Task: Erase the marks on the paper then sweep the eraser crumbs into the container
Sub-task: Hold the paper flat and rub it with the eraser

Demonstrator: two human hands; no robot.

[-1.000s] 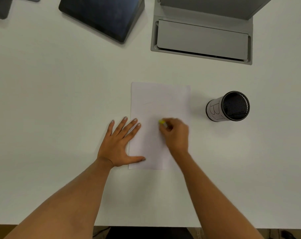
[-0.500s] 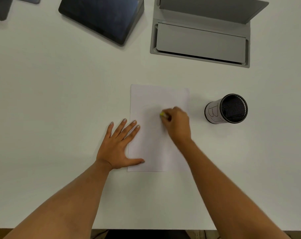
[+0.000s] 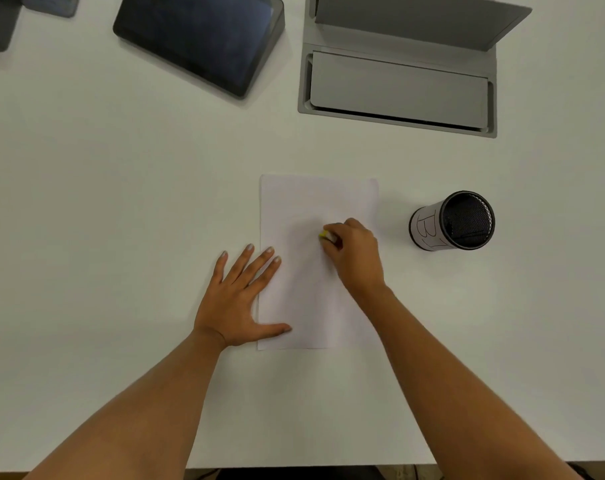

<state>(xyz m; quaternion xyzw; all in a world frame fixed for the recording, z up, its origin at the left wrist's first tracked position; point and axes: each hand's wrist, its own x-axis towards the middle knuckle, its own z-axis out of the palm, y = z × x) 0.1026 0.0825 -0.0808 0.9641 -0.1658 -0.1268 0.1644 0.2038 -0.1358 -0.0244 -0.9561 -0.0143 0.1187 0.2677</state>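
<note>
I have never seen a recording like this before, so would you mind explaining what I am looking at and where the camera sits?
There is no machine here. A person wears one wide-angle camera on the head, looking forward and down, so the two bare arms come in from the bottom of the picture.

The left hand lies flat with fingers spread on the left edge of a sheet of paper, pinning it to the white table. The right hand is closed around a small yellow eraser, pressed on the middle of the sheet. Any marks are too faint to make out.

To the right of the paper, apart from it, stands a black mesh container with a white label. Further back lie a dark tablet and a grey recessed box with its lid open.
</note>
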